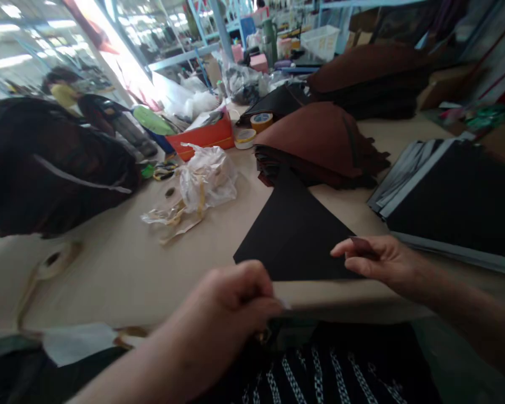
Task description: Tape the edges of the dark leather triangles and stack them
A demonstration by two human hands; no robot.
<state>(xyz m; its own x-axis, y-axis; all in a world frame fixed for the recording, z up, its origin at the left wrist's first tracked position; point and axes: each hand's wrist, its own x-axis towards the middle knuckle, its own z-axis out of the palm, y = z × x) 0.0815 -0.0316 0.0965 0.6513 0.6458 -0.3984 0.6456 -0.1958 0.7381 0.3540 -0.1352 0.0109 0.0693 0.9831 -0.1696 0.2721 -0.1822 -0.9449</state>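
Note:
A black flat panel (297, 230), pointed at its far end and wide at the near end, lies at the table's front edge. My left hand (239, 314) is closed in a pinch just in front of the panel's near left corner. A small whitish bit (285, 304) shows at its fingertips, too blurred to name. Over the panel's right corner is my right hand (381, 261), its thumb and fingers apart. A dark brown band or scrap (364, 248) lies across one of its fingers; I cannot tell whether it is worn or held.
Stacked brown panels (315, 140) lie behind the black one; a black-topped stack (463, 196) is at right. To the left are a clear plastic bag (210, 174), a tape roll (53, 264) and a large dark bundle (54, 168). Behind stands a red box (206, 134).

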